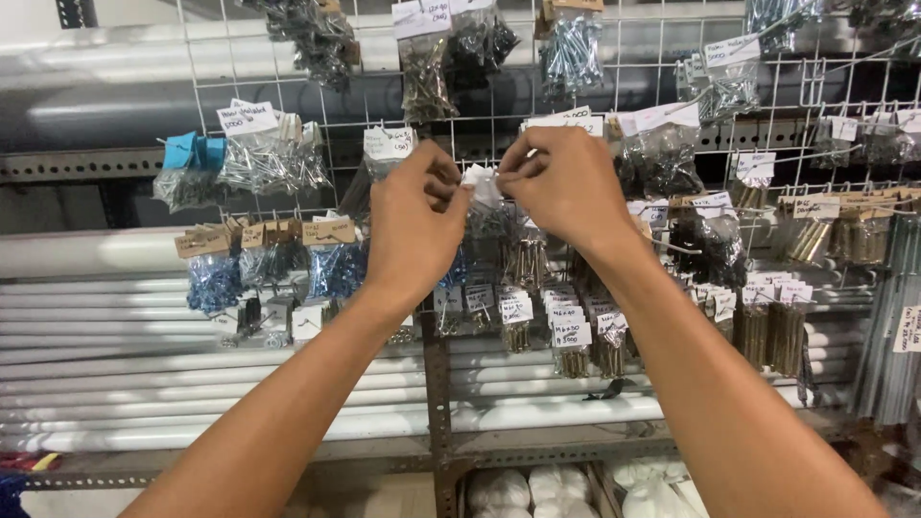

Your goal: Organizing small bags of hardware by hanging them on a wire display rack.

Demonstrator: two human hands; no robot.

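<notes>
1. Reaching up to the white wire grid panel (288, 96), both hands meet at a small clear plastic bag (486, 206) with a white paper header, which hangs at the centre of the panel.
2. Left hand (414, 219): fingers curled inward, thumb and forefinger pinched on the left edge of the bag's white header. The back of the hand faces the camera.
3. Right hand (561, 182): fingers bent, fingertips pinched on the right side of the same header. The two hands are just beside each other, with the header between them.
4. Bag position: its top is level with the fingertips, and its body hangs below them, partly hidden behind the left hand. The contents cannot be made out.
5. Surrounding stock on the panel:
   - a bag of silver screws (269, 163) with a white tag, to the left of the hands;
   - blue-filled bags (213, 280) with brown card headers, lower left;
   - a bag of dark fasteners (662, 163), just right of the right hand;
   - brass-coloured bolt packs (767, 331), lower right;
   - small white-tagged packs (571, 336) in a row directly below the hands.
6. White plastic pipes (144, 384) lie stacked horizontally on the metal shelving behind the panel.
</notes>
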